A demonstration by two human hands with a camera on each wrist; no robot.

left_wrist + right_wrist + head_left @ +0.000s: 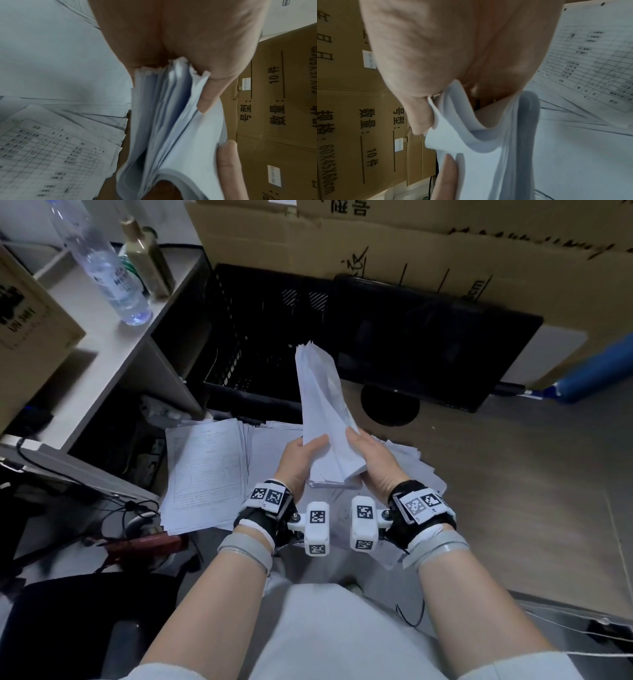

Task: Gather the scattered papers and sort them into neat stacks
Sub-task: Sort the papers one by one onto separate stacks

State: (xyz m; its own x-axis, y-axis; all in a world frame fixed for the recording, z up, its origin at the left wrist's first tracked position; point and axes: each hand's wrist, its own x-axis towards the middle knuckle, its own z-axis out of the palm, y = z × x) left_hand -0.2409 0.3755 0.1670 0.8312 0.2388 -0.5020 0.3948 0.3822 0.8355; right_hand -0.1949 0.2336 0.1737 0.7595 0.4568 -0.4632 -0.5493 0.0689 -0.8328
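Cluttered storage corner, wood-look floor [513, 491]; cardboard boxes [411, 244] stacked along the back, a black crate [246, 337] and a dark monitor [428, 344] stood on the floor beyond the grip.

A bundle of papers [325, 419] is held upright between both hands, its far end fanned and bent. The left hand [301, 460] is curled round the bundle's near left edge, thumb laid on the face. The right hand [373, 460] is closed on the right edge; in the right wrist view the outer sheets [453, 129] are seen buckled under the thumb. In the left wrist view the sheet edges [164, 108] are seen splayed and uneven, not yet flush.

Directly beneath the grip, loose sheets [411, 460] are spread on the floor. Just left of the grip a squarer stack [205, 474] of printed forms lies flat. Further left, a shelf [113, 330] carries a clear bottle [102, 265].

Step judged in hand: squaring a gathered bundle. The next move is thought to call for the lower edge to be tapped down until flush, the grip loosened enough for sheets to settle, then the bundle to be laid flat beside or on the stack. Remaining loose sheets are still to be gathered.
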